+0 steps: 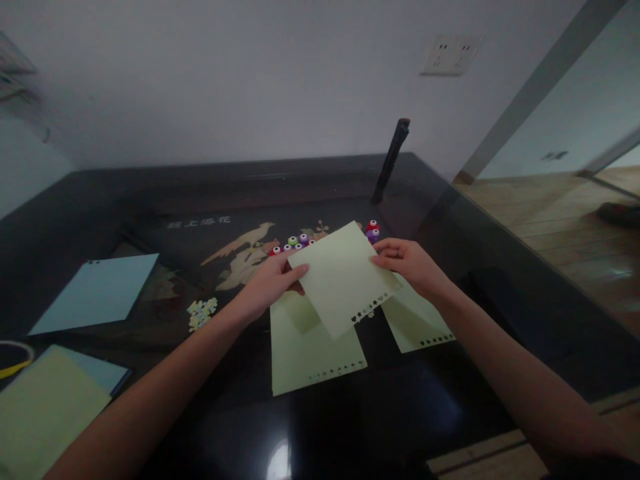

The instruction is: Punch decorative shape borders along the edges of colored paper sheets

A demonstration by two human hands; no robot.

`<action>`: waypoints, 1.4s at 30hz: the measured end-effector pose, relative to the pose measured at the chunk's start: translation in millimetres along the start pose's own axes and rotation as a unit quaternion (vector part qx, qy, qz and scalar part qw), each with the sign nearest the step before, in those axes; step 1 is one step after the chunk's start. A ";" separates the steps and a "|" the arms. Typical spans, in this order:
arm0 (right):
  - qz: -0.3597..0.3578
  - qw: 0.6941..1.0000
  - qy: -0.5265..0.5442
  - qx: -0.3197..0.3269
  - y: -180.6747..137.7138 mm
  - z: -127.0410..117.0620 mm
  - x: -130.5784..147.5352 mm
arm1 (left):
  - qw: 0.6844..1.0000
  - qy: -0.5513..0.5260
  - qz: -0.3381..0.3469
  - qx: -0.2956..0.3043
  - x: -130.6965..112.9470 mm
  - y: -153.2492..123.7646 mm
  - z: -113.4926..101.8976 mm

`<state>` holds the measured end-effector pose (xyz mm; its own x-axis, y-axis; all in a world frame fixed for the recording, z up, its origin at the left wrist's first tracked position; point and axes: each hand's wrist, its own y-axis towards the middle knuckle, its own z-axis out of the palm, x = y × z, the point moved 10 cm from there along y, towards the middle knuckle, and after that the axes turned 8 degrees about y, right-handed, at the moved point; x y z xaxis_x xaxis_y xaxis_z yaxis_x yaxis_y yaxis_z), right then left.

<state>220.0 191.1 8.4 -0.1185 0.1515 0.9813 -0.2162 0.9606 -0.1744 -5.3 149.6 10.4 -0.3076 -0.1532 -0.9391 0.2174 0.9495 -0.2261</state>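
Observation:
A pale green sheet of paper (340,273) is held up between my two hands, tilted, with a row of small punched shapes along its lower right edge. My left hand (270,280) pinches its left corner, thumb on top. On the opposite side my right hand (413,263) grips the right edge between thumb and fingers. Below it lie a second green sheet (295,353) and a third green sheet (415,320), each with punched shapes along its near edge. Behind the held paper, several colourful craft punches (303,240) with eye-like buttons are partly hidden.
Small paper cutouts (201,313) form a pile left of the sheets. A blue sheet (100,293) lies farther left, with yellow-green paper (50,407) and a tape roll (13,357) nearer. A dark upright rod (391,160) stands at the glossy black table's (240,433) back edge.

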 end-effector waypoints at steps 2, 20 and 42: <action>-0.004 1.000 0.007 -0.009 -2.0 -1.2 3.0 | 1.000 -0.024 0.001 -0.003 -1.4 -0.5 -2.6; 0.019 0.974 -0.004 -0.226 -90.1 -134.3 -21.6 | 0.946 0.247 0.195 0.073 -68.1 61.5 98.4; 0.020 0.952 -0.206 -0.226 -105.9 -137.9 -52.0 | 0.919 0.321 0.214 0.080 -38.6 69.9 136.1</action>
<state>382.7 113.6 -13.0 -0.5083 0.1755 0.8431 0.2250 0.9721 -0.0667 147.9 184.7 -4.3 -0.6349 0.4669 -0.6156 0.5629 0.8253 0.0454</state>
